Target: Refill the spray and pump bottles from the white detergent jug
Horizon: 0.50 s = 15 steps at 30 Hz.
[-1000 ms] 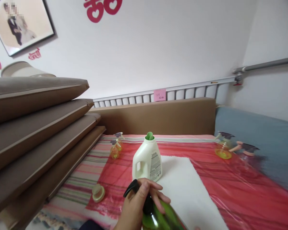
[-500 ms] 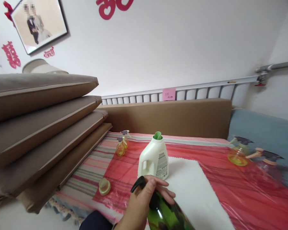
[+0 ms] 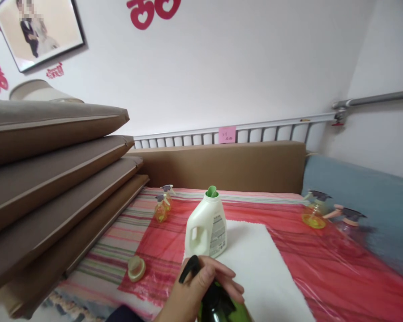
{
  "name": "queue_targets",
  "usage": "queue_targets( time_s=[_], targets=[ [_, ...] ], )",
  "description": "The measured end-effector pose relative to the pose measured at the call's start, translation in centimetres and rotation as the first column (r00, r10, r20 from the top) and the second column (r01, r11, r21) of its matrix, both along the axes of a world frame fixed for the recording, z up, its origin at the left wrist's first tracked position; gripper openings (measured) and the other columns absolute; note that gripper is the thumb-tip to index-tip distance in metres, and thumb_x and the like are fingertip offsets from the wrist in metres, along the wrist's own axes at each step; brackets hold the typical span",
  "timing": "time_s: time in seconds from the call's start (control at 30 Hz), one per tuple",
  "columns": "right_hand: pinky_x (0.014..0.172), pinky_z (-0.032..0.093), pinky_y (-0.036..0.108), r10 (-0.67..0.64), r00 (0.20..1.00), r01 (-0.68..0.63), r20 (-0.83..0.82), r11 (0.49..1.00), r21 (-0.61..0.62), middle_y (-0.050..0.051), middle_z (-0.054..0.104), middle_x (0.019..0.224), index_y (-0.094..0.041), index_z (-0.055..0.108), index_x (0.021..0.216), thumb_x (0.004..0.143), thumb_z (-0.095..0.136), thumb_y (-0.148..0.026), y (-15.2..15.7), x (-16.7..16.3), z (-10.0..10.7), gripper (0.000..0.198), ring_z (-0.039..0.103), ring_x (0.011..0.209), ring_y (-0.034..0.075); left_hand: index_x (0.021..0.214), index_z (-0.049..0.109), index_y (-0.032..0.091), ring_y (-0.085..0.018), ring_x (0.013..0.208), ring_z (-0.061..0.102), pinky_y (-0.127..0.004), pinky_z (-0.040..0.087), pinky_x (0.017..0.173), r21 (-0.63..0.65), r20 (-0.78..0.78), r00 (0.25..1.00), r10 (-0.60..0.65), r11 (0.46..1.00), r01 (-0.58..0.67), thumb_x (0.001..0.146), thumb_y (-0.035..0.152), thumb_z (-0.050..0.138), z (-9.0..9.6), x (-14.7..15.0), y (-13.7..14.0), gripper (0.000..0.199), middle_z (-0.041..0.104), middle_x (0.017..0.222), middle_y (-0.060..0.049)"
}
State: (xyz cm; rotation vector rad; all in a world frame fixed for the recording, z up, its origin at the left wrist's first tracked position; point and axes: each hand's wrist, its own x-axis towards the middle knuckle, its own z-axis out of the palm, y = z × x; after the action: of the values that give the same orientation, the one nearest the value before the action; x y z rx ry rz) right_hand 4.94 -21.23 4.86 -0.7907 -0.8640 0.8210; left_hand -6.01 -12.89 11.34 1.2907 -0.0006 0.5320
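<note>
My left hand (image 3: 195,290) is wrapped around the neck of a dark green bottle (image 3: 237,314) at the bottom edge of the view. The bottle's black trigger sprayer (image 3: 189,269) sticks out above my fingers. Just beyond stands a white detergent jug (image 3: 205,228), uncapped, showing a green pouring spout (image 3: 211,192). The jug rests on the far edge of a white cloth (image 3: 258,268). A round cream cap (image 3: 136,268) lies to the left on the striped cover. My right hand is out of view.
A red plastic sheet (image 3: 322,264) covers the striped bed. Two small yellow spray bottles (image 3: 161,209) stand at the back left, two more spray bottles (image 3: 315,209) at the right. Stacked brown cushions (image 3: 53,179) fill the left; a brown headboard (image 3: 228,165) and blue cushion (image 3: 362,201) lie behind.
The view has swung slightly left and right. My left hand and the green bottle have sunk a little lower in the frame, grip unchanged.
</note>
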Motion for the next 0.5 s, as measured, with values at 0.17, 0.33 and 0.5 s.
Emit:
queue_targets(
  time_s=[0.17, 0.33, 0.5],
  targets=[
    [0.068, 0.06, 0.041, -0.033, 0.992, 0.027, 0.123, 0.999, 0.045, -0.005, 0.069, 0.061, -0.026, 0.061, 0.065, 0.077, 0.057, -0.045, 0.9, 0.3, -0.8, 0.023, 0.065, 0.103, 0.029, 0.095, 0.067, 0.014, -0.028, 0.088, 0.07, -0.041, 0.052, 0.079, -0.011, 0.022, 0.991, -0.13, 0.991, 0.13, 0.091, 0.045, 0.049, -0.5, 0.0, 0.2, 0.036, 0.076, 0.083, -0.011],
    [0.069, 0.059, 0.041, -0.049, 0.973, 0.037, 0.225, 0.998, 0.057, -0.004, 0.068, 0.06, -0.026, 0.061, 0.063, 0.076, 0.057, -0.046, 1.4, 0.6, -1.4, 0.025, 0.065, 0.104, 0.03, 0.098, 0.068, 0.015, -0.026, 0.093, 0.069, -0.038, 0.05, 0.083, 0.02, 0.04, 0.992, -0.121, 0.993, 0.12, 0.093, 0.042, 0.046, -0.8, 0.1, 0.4, 0.034, 0.076, 0.083, -0.009],
    [0.071, 0.058, 0.042, -0.055, 0.958, 0.046, 0.283, 0.998, 0.037, -0.004, 0.066, 0.053, -0.026, 0.065, 0.068, 0.08, 0.048, -0.048, 1.2, 0.9, -1.8, 0.03, 0.069, 0.094, 0.026, 0.097, 0.068, 0.012, -0.027, 0.088, 0.07, -0.04, 0.051, 0.082, 0.034, 0.075, 0.977, -0.199, 0.98, 0.197, 0.093, 0.042, 0.047, -0.6, 0.4, 0.6, 0.037, 0.076, 0.078, -0.01]
  ],
)
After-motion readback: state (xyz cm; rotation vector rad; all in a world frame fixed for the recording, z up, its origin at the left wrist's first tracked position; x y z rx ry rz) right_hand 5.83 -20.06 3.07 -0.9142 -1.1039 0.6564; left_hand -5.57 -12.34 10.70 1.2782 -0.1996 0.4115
